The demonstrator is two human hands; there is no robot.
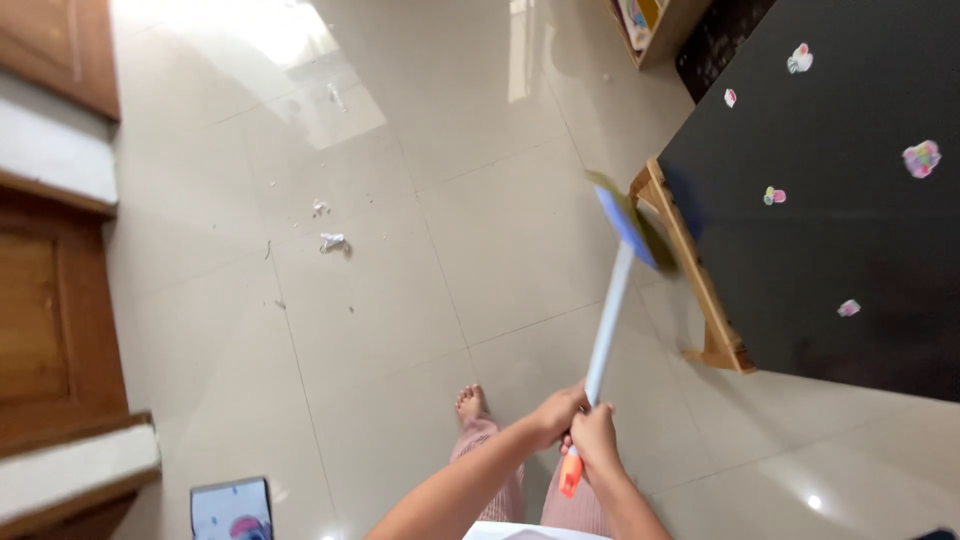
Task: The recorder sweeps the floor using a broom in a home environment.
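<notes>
While paper scraps (pixel 333 241) are left scattered on the tiled floor (pixel 400 330) well apart from the broom (pixel 610 300), the sweeping is judged barely begun. The pale handle is gripped by the closed fingers of both the left hand (pixel 556 410) and the right hand (pixel 594 436), its blurred head raised beside the wooden leg (pixel 690 270) of the black desk (pixel 830 230). That leg stands in the way, and a bare foot (pixel 470 402) is seen below.

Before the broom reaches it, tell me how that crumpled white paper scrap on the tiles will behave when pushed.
The crumpled paper scrap looks small and light, so it will probably skid easily over the glossy floor tiles. Being crumpled, it may tumble or bounce aside rather than slide straight. Nothing about it looks fragile.
</notes>
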